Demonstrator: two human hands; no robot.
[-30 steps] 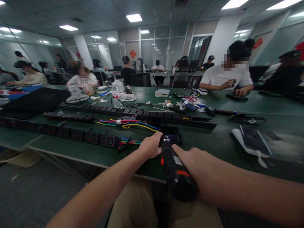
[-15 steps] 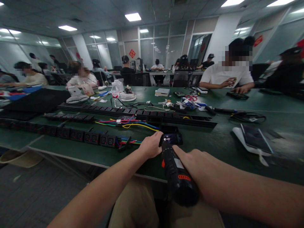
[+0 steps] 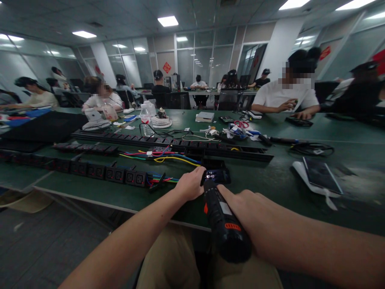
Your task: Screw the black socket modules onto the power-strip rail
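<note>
My right hand (image 3: 245, 202) is wrapped round a black and orange cordless screwdriver (image 3: 222, 222). Its nose points away from me at a black box-like part (image 3: 221, 175) with a shiny area. The tip's contact is too small to make out. On the near left side of that part, my left hand (image 3: 190, 185) is closed, its fingers gripping the edge and partly hidden. Coloured wires (image 3: 177, 159) run up to the part from the left. A row of black power sockets (image 3: 112, 174) lies left of my left hand, with its own wires coming out of the end.
Farther back lies a long black socket rail (image 3: 168, 141). A phone (image 3: 321, 174) lies on a white item at the right, near a coiled black cable (image 3: 313, 148). A plastic bottle (image 3: 146, 120) and small fans stand behind. A co-worker (image 3: 284, 96) sits across the table.
The view has shifted very slightly. Both hands, the screwdriver and the black part hold almost the same position.
</note>
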